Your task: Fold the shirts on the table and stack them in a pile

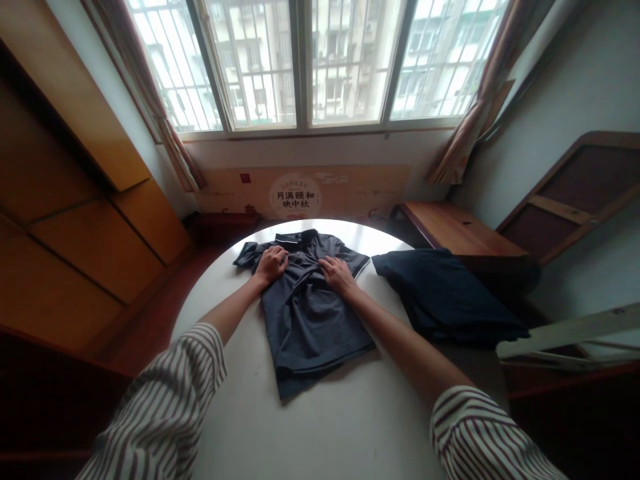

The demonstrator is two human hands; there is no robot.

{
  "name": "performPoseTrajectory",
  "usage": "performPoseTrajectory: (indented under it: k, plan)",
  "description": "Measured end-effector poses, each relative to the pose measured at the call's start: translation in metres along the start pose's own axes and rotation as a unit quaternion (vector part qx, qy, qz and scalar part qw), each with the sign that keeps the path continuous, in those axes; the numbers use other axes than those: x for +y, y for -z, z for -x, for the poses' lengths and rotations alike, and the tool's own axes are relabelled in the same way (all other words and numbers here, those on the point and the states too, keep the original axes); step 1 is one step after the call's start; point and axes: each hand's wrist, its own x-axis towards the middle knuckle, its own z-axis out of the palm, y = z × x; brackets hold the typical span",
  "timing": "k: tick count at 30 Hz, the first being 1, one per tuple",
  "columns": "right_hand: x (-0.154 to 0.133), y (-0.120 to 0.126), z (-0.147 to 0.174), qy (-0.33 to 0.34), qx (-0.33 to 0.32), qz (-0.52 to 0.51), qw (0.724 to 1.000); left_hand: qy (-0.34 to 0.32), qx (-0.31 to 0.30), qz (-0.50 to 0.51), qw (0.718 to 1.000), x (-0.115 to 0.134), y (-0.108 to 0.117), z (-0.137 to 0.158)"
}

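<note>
A dark grey polo shirt (320,320) lies front up on the white round table (235,407), its collar toward the window and its hem toward me. White trim edges the collar and a sleeve. My left hand (271,264) is closed on the cloth beside the buttons, below the collar. On the right side of the chest, my right hand (338,274) has its fingers bent into the fabric. Creases run between both hands and down the middle of the shirt. My fingertips are partly hidden in the folds.
Dark navy folded cloth (445,293) hangs over the table's right edge. Behind it stands a wooden table (460,227). A pale folding frame (570,333) is at the right, yellow cabinets (95,267) at the left. A printed banner (350,187) runs below the barred window (345,60).
</note>
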Motion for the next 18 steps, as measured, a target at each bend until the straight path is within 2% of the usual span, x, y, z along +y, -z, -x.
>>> performPoseTrajectory:
  k: [3, 7, 9, 12, 15, 18]
  plan:
    - [-0.007, 0.001, 0.005, 0.013, 0.018, -0.001, 1.0, -0.001, -0.007, 0.021, 1.0, 0.02, 0.018, 0.029]
    - [-0.02, 0.011, 0.041, 0.036, 0.037, -0.012, 0.999, -0.041, -0.023, 0.073, 0.996, 0.058, 0.063, 0.107]
    - [-0.028, 0.024, 0.073, 0.084, 0.011, -0.022, 0.996, -0.031, -0.053, 0.065, 0.996, 0.079, 0.088, 0.153]
    - [-0.039, 0.045, 0.123, 0.165, -0.081, -0.02, 0.983, -0.028, -0.144, 0.022, 0.989, 0.108, 0.118, 0.211]
    - [-0.042, 0.052, 0.155, 0.182, -0.11, -0.003, 0.977, -0.008, -0.205, 0.0, 0.979, 0.13, 0.127, 0.24]
    - [-0.04, 0.044, 0.163, 0.178, -0.112, 0.038, 0.977, 0.013, -0.2, -0.008, 0.98, 0.146, 0.12, 0.243]
